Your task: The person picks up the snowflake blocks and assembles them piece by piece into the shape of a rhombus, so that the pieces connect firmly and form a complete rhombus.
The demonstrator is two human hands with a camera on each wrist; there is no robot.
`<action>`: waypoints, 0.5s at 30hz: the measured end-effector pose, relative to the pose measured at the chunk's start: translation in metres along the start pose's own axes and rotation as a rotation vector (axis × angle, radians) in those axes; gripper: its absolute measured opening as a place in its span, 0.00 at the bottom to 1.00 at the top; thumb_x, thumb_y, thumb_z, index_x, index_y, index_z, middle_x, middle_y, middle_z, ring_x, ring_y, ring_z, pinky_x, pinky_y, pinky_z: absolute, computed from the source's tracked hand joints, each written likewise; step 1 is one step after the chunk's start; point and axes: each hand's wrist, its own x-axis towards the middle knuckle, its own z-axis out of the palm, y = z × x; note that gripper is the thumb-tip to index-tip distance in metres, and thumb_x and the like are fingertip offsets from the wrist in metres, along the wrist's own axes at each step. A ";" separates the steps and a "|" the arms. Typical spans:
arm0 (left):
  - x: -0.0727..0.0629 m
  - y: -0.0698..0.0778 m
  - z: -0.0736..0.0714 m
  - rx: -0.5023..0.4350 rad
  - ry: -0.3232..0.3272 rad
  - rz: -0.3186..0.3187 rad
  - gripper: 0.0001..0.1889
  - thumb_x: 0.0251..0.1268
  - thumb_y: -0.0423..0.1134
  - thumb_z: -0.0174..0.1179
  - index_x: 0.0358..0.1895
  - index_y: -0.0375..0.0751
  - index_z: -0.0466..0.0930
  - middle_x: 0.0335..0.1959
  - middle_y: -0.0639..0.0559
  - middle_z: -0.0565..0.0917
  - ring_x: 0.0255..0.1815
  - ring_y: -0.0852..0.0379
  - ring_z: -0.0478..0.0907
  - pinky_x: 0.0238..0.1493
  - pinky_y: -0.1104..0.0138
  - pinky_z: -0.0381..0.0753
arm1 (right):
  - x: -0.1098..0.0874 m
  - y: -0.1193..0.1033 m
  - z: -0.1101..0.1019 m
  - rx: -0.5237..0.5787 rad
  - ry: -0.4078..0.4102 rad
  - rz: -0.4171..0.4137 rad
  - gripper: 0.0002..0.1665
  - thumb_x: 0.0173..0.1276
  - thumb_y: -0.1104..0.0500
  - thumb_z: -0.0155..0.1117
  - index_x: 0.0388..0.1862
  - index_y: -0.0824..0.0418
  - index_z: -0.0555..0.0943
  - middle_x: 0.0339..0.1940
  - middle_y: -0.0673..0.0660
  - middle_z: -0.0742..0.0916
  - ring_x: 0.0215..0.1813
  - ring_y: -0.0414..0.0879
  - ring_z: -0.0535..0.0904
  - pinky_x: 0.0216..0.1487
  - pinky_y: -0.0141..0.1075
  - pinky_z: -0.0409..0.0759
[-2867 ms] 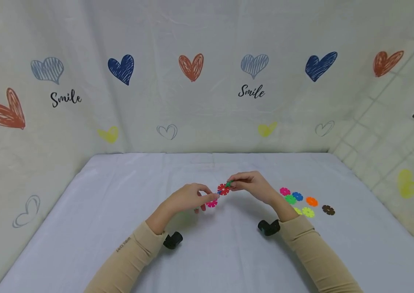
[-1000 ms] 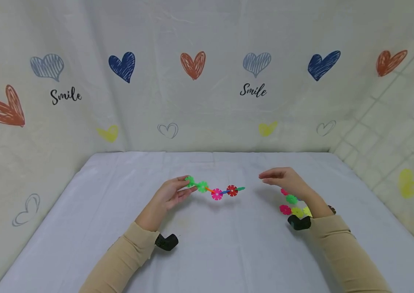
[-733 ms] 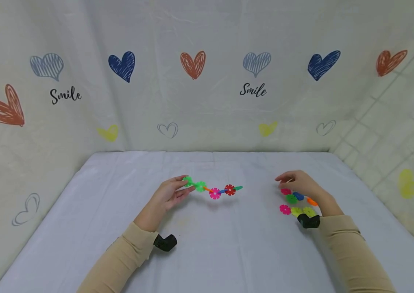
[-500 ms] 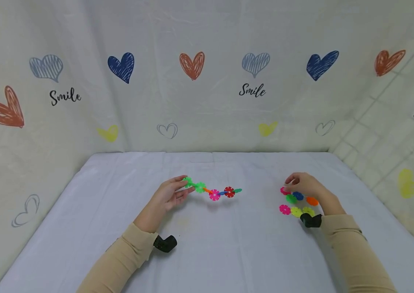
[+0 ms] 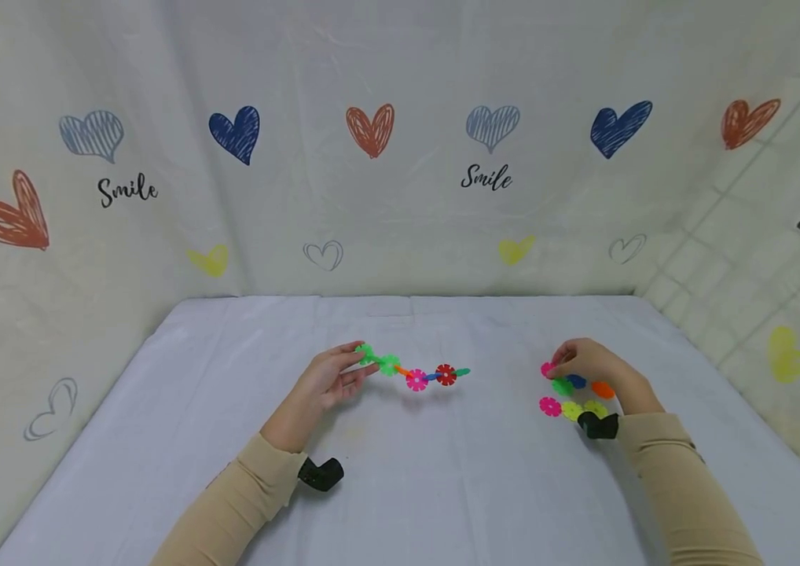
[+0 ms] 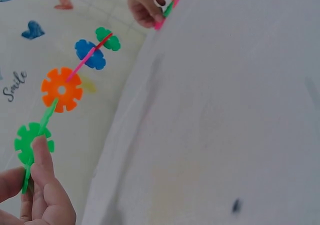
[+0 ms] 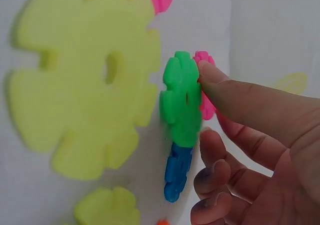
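My left hand point(image 5: 335, 376) pinches one end of a chain of slotted snowflake discs point(image 5: 416, 380), held above the table. From that end run two green discs, then orange, pink, blue, red and a green one at the free tip. In the left wrist view, a green disc point(image 6: 26, 177) sits between thumb and fingers. My right hand point(image 5: 587, 365) is at the loose discs, thumb and index finger pinching a pink snowflake disc point(image 7: 207, 107). Beside it lie a green disc point(image 7: 182, 100) and a blue disc point(image 7: 177, 175); the thumb partly covers the pink one.
Nearer the front lie another pink disc point(image 5: 550, 406) and two yellow discs point(image 5: 573, 410). An orange disc point(image 5: 603, 389) lies beside the right wrist. White cloth point(image 5: 428, 487) covers the table; a printed curtain point(image 5: 414, 196) hangs behind it.
Earlier both hands were at the chain. The right hand has let go of its green end, moved right and down, and taken hold of a pink disc. The left hand has shifted left along the chain.
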 end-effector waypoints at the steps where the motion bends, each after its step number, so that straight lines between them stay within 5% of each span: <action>1: 0.000 -0.001 0.000 0.000 0.001 0.002 0.24 0.79 0.32 0.55 0.74 0.35 0.66 0.42 0.52 0.84 0.37 0.60 0.87 0.30 0.74 0.79 | 0.000 -0.001 0.000 0.001 0.001 0.004 0.16 0.69 0.57 0.71 0.44 0.67 0.78 0.38 0.57 0.81 0.45 0.54 0.74 0.46 0.44 0.75; 8: 0.000 -0.001 0.004 -0.004 0.009 0.002 0.24 0.78 0.32 0.55 0.74 0.37 0.68 0.52 0.47 0.82 0.38 0.59 0.87 0.31 0.73 0.79 | 0.001 -0.010 0.002 0.034 0.049 -0.013 0.16 0.70 0.60 0.70 0.49 0.67 0.77 0.44 0.63 0.83 0.44 0.54 0.78 0.45 0.44 0.77; 15: -0.002 -0.002 0.010 -0.022 -0.008 0.001 0.24 0.77 0.30 0.53 0.74 0.34 0.68 0.68 0.36 0.74 0.39 0.59 0.88 0.33 0.72 0.80 | -0.001 -0.038 0.006 0.084 0.186 -0.145 0.16 0.75 0.57 0.65 0.55 0.66 0.80 0.46 0.62 0.87 0.47 0.56 0.81 0.47 0.46 0.79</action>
